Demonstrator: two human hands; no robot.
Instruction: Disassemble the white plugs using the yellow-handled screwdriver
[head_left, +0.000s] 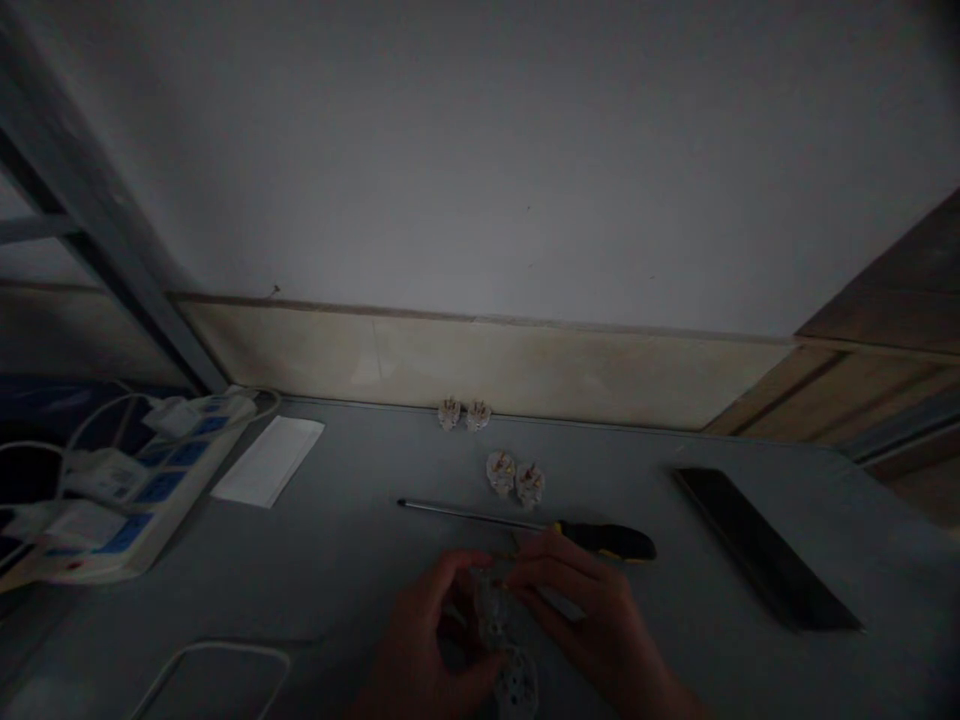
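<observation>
In the lower middle of the head view, my left hand (431, 640) is closed round a pale, partly see-through plug part (491, 607) and holds it off the table. Fingers of my right hand (581, 605) are pinched together at the part's right edge; what lies between them is too small and dark to make out. Just below, near my left thumb, is a second pale plug part (517, 685) with dark holes. Beyond my right hand lies a screwdriver (607, 540) with a black and yellow handle, its shaft pointing left.
Two plug parts with metal pins (515, 478) sit past the screwdriver, and two more (463, 414) by the wall. A power strip (161, 480) with chargers, a white paper (270, 462) and a white cable (217, 648) are left. At right lies a dark flat phone-like object (765, 550).
</observation>
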